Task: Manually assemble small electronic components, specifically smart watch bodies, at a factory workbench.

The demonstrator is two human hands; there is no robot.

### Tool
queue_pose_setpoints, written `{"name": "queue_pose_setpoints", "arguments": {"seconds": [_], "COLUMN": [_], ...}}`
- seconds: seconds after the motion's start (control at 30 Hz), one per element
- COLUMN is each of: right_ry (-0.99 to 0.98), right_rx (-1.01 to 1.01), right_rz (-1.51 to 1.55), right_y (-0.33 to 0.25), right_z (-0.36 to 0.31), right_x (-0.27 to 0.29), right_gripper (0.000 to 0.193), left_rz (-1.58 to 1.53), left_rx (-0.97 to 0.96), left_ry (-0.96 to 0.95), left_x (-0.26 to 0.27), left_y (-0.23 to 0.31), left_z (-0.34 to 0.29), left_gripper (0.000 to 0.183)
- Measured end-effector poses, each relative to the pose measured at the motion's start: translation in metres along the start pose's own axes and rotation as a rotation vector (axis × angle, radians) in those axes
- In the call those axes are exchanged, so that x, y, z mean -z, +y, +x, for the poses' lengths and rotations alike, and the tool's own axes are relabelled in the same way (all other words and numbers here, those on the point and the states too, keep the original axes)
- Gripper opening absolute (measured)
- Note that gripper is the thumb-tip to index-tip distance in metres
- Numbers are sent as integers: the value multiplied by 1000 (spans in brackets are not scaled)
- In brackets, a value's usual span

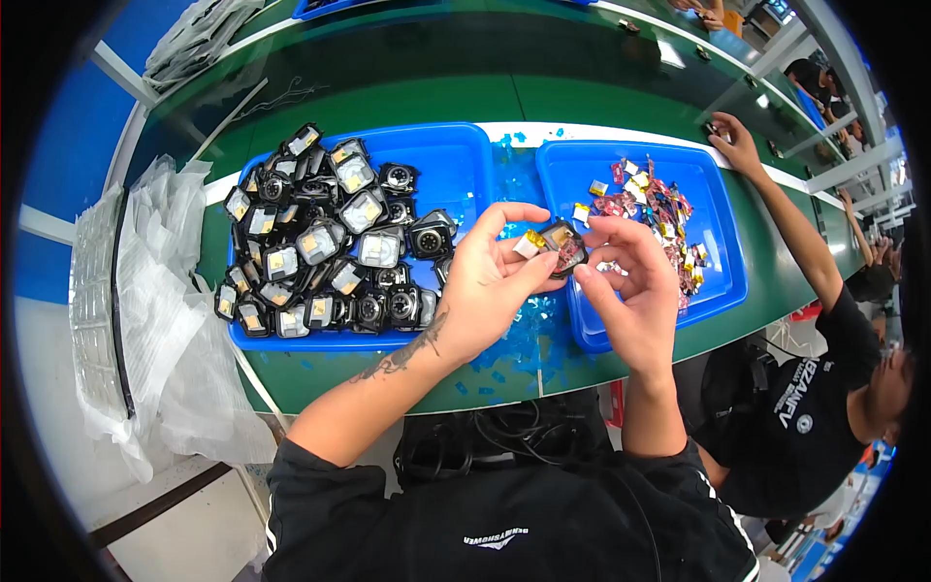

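Note:
An open black watch case (pixel 567 242) with reddish parts inside is held up between the two blue trays. My left hand (pixel 483 291) grips it from the left, thumb on its near edge. A small battery-like piece (pixel 529 243), silver with yellow tape, sticks out beside that thumb. My right hand (pixel 642 291) is curled at the case's right edge, thumb and fingertips against it. In the left blue tray (pixel 465 145) lies a heap of black watch cases (pixel 378 249). The right blue tray (pixel 720 291) holds small reddish and yellow-silver parts (pixel 640 197).
Blue scraps (pixel 514 335) litter the green table (pixel 427 87) between the trays. Crumpled translucent plastic wrap (pixel 184 320) hangs at the left. A co-worker's hand (pixel 737 145) reaches onto the table's far right. Black cables (pixel 504 432) lie below the near edge.

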State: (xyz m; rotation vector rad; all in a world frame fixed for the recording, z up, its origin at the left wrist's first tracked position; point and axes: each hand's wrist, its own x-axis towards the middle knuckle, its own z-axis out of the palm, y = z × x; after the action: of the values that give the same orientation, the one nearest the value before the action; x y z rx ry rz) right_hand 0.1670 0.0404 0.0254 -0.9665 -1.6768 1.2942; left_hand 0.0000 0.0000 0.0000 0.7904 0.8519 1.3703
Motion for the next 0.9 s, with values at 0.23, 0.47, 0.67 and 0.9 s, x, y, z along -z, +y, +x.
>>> {"name": "queue_pose_setpoints", "arguments": {"seconds": [0.23, 0.47, 0.67, 0.9], "right_ry": [103, 166, 176, 198], "right_rx": [298, 405, 298, 311], "right_rz": [-265, -380, -297, -343], "right_y": [2, 2, 4, 9], "right_z": [8, 8, 1, 4], "right_x": [0, -4, -5, -11], "right_gripper": [28, 18, 15, 22], "left_rz": [22, 16, 9, 12], "left_rx": [-46, -69, -74, -100], "left_ry": [-3, 14, 53, 65], "left_x": [-10, -10, -10, -10], "left_y": [-4, -8, -7, -10], "left_z": [-4, -2, -2, -3], "left_gripper": [36, 37, 35, 33]}}
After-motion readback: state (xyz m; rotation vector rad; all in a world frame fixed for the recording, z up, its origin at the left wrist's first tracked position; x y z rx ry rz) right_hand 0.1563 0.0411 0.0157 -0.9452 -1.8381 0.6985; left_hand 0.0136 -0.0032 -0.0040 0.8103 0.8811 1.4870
